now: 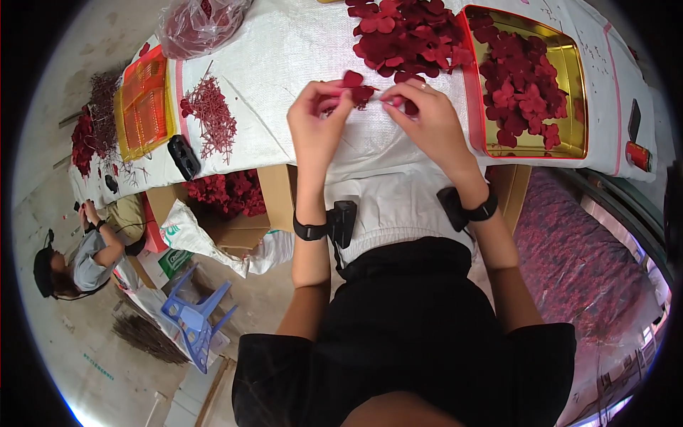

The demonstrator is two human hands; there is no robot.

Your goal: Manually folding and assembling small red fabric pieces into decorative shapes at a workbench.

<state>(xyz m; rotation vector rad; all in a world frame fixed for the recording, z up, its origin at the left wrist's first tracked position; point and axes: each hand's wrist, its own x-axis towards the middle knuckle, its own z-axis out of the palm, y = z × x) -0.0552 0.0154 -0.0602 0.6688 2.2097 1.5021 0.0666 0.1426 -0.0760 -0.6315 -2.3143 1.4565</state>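
Over the table (267, 78), dark red petals (361, 95) are pinched by the left hand (316, 114); what is pinched by the right hand (432, 117) is unclear. The tin (476, 107) is set near, seemingly for easy reach.

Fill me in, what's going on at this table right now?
A person has both hands up over a white woven sheet. The left hand pinches dark red petals; the right hand is close beside it, its grip too small and blurred to make out. Loose petals lie in a pile beyond the hands, and more fill part of a red-rimmed, gold-lined tin to the right. Thin red sprigs lie to the left.
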